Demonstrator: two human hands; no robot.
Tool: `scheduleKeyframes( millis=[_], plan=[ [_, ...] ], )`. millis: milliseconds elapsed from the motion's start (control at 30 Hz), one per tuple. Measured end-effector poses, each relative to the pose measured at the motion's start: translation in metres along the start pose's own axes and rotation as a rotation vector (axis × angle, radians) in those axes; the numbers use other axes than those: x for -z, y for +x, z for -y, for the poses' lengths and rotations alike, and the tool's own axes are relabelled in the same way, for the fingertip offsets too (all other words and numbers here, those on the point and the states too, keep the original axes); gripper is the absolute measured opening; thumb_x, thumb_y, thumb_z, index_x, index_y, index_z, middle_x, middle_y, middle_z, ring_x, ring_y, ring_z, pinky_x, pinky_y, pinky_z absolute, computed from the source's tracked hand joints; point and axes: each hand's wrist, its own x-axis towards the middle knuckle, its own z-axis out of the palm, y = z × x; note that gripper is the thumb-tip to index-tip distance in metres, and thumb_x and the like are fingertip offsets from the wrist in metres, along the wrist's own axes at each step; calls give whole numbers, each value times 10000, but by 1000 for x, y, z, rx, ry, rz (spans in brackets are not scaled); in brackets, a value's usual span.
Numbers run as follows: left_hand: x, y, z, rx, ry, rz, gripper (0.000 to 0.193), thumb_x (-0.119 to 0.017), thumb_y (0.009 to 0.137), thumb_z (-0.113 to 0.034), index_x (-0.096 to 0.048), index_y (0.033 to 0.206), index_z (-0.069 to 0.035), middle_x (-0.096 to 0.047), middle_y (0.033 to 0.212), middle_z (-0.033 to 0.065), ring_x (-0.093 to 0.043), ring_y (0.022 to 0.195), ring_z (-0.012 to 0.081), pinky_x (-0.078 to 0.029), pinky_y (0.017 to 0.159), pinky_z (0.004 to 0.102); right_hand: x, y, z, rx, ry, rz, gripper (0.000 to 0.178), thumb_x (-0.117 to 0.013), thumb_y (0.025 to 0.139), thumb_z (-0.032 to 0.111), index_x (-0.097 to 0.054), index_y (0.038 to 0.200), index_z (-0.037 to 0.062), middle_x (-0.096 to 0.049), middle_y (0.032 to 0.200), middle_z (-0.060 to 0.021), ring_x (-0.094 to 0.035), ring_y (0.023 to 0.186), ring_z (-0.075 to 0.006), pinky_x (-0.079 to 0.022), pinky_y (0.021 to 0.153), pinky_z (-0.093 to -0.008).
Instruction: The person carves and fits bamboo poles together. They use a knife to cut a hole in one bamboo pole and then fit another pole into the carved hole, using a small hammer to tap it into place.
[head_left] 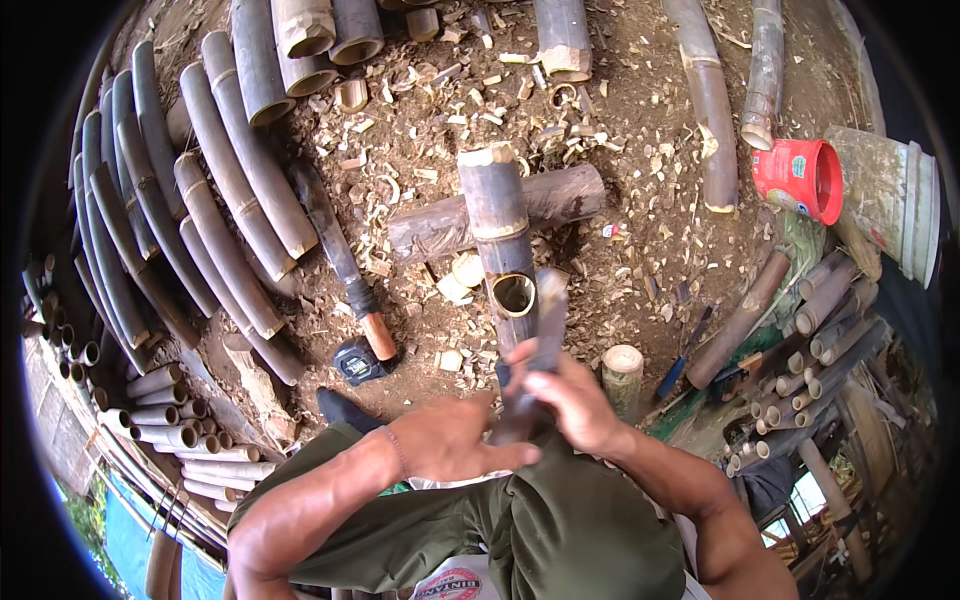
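Observation:
A thick bamboo tube (497, 215) with an oval hole in its upper side lies pointing away from me, resting across a short log (430, 228). Over its near end, my right hand (578, 400) is closed on a flat grey blade-like tool (548, 325), smeared by motion. My left hand (445, 437) is beside the tool's lower, dark part, above my lap. Its thumb points right, but blur hides whether its fingers grip the tool. The near end of the bamboo is hidden behind my hands.
A machete (335, 240) and a black tape measure (362, 361) lie to the left. Curved-looking bamboo lengths (235, 180) are laid out at far left. To the right are a red bucket (800, 180), a bamboo stump (622, 375) and stacked bamboo (825, 340). Chips cover the soil.

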Motion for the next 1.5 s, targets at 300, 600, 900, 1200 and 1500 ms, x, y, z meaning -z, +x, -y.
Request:
scheduleKeyframes(
  millis=[300, 600, 900, 1200, 1500],
  plan=[
    [-23, 112, -21, -179, -1029, -377, 642, -509, 960, -524, -623, 668, 36, -590, 540, 94, -568, 501, 140, -450, 494, 325, 42, -1, 31, 73, -1123, -210, 288, -650, 815, 153, -581, 1077, 59, -665, 715, -185, -666, 685, -404, -536, 625, -478],
    [-17, 106, -28, -407, -1770, -435, 339, -464, 992, -274, -644, 995, 14, -537, 648, 3, -489, 548, 116, -409, 507, 265, 11, 49, 123, -14, -1775, 250, 210, -638, 787, 88, -644, 978, 1, -666, 698, -186, -679, 631, -353, -549, 577, -452],
    [-20, 118, -15, -880, -2463, -90, 339, -394, 1034, -344, -584, 1161, -93, -686, 1072, 57, -636, 954, 197, -480, 904, 400, -52, 127, 151, -29, -2248, 703, 64, -697, 740, 148, -748, 717, 117, -729, 743, -89, -723, 694, -237, -568, 595, -358],
    [-14, 105, -24, -283, -1674, -503, 306, -474, 953, -224, -645, 955, 29, -610, 670, 59, -539, 562, 139, -429, 544, 283, -1, 43, 124, -128, -1736, 164, 223, -629, 826, 136, -639, 1011, 12, -671, 744, -225, -689, 728, -381, -556, 670, -475],
    [-34, 131, -5, -1056, -2451, -43, 413, -369, 1041, -379, -547, 1259, -76, -622, 1265, 95, -588, 1172, 245, -473, 973, 412, -41, 113, 149, 77, -2277, 756, 65, -699, 712, 130, -695, 673, 79, -712, 715, -100, -720, 681, -245, -557, 572, -357]
  ],
)
